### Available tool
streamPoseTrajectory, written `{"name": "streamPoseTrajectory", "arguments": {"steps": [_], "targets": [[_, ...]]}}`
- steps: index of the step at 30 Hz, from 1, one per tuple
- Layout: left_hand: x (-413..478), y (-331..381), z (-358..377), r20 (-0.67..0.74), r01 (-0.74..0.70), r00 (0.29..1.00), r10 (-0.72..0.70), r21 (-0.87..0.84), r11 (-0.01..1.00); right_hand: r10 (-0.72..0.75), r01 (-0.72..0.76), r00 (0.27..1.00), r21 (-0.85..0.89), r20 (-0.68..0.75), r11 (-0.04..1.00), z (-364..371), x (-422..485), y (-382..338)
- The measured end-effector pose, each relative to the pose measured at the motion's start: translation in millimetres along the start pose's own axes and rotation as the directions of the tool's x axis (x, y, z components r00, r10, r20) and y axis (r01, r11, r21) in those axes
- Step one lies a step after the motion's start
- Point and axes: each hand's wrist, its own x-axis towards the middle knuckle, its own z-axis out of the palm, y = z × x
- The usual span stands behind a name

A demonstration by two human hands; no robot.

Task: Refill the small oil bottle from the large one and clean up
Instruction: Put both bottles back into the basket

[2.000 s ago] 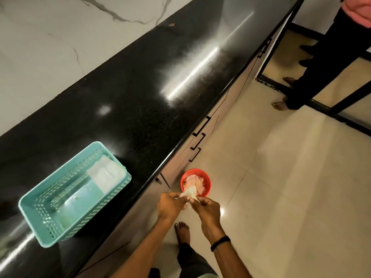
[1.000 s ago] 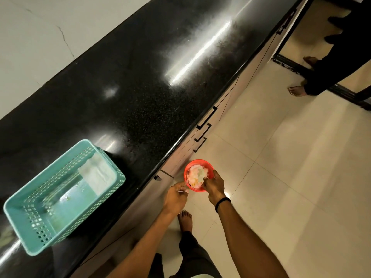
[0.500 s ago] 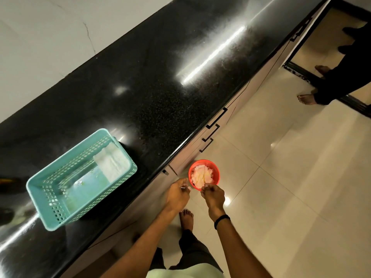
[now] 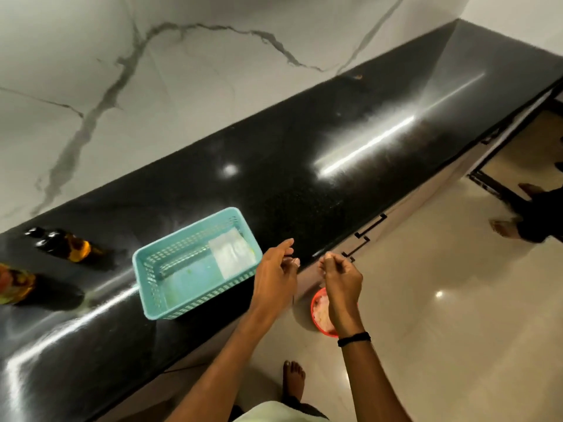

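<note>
Landmark: teal basket [image 4: 195, 266] on the black counter [image 4: 350, 153].

Far left of the basket, at the frame edge: 1 oil bottle [image 4: 13, 284] with a colourful label, only partly in view. Just behind it, still left of the basket, a second bottle [image 4: 64, 245] with a dark cap and amber contents. Can't tell which is the small one or how full either is; both sit on the counter, no hand near them. Reads as pouring finished, but that's a guess.

Inside the basket, right end: 1 folded white sheet [image 4: 233, 252], probably tissue.

Right of the basket: left hand [image 4: 275, 277] over the counter edge, fingers loosely spread, holding nothing. Further right, right hand [image 4: 342, 280] curled nearly closed, thumb to fingertips; can't tell if anything small is pinched in it.

Below and right of the basket, on the floor: red bin [image 4: 320, 312] with crumpled white paper inside, half hidden by the right wrist.

Status guess: wipe waste binned, cleanup mostly done. Left: bottles and basket not yet put away.
</note>
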Motion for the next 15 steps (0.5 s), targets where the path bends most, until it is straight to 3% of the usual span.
{"name": "streamPoseTrajectory", "arguments": {"steps": [5,15], "targets": [[5.2,9.9,-72.8,-0.223,-0.064,0.974,0.048,-0.068,0.996,-0.103,0.096,0.994,0.145,0.039,0.985,46.0,-33.0,-53.5],[-14.6,-44.2,-241.9,-0.535,-0.011,0.843,-0.054,-0.118,0.993,-0.257,0.21,0.918,0.179,0.303,0.961,181.5,-100.5,-94.6]]}}
